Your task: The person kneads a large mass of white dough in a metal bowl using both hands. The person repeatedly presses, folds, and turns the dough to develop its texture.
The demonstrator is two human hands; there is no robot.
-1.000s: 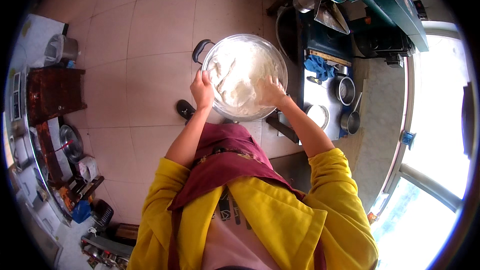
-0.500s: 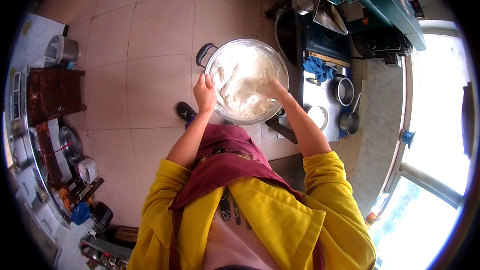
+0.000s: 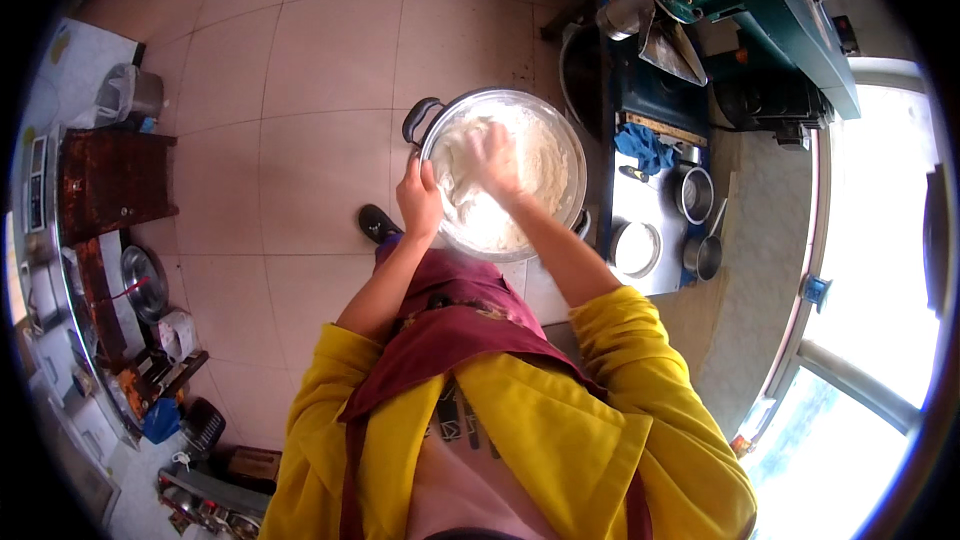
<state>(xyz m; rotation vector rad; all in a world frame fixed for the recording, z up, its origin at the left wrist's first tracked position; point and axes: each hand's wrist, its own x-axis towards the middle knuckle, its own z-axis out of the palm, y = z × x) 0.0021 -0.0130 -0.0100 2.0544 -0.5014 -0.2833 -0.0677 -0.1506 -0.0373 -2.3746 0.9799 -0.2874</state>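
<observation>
A large round metal pot with black side handles is in front of my apron, full of white flour or floury dough. My left hand is closed on the pot's left rim, just below a black handle. Reaching over from the right, my right hand is in the flour left of the pot's middle. Motion and glare smear its fingers, so I cannot make out their shape. Pale lumps and loose powder show around it.
To the right stands a table with a blue cloth, a small pot, a saucepan and a round pan of white stuff. Behind them is a green machine. A brown cabinet stands left on the tiled floor.
My right hand has swept from the right side of the pot to left of its middle, through the flour. My left hand stays on the rim. The view has shifted slightly.
</observation>
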